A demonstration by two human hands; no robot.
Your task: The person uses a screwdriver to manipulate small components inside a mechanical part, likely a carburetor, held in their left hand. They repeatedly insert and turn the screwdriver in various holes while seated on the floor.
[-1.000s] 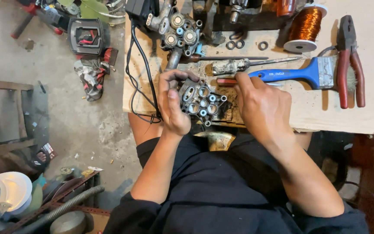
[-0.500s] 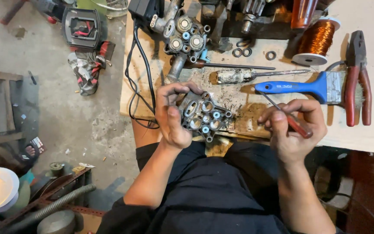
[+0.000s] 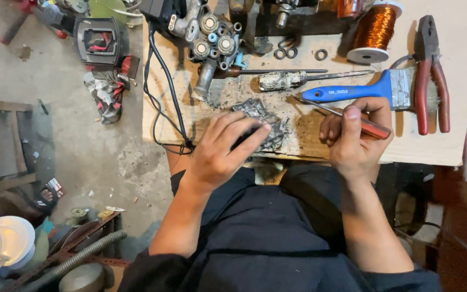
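The grey metal part (image 3: 260, 121) lies on the wooden board (image 3: 460, 65), at its near edge, and the left hand (image 3: 220, 148) rests over it with fingers spread and curled onto its top, covering its near half. The right hand (image 3: 355, 138) is clenched around a screwdriver with a dark red handle (image 3: 374, 128), whose thin metal shaft points up and to the left, the tip ending just beside the blue handle of a paintbrush (image 3: 363, 91). The brush lies flat across the board above the right hand. To its right lie red-handled pliers (image 3: 432, 75), and above it stands a spool of copper wire (image 3: 374, 30). A second, dirty screwdriver (image 3: 293, 80) lies between the brush and a larger metal valve block with round ports (image 3: 209, 38) at the far edge of the board. 3 small metal rings (image 3: 293, 53) sit near that block. A black cable (image 3: 163, 92) runs down the left side of the board.
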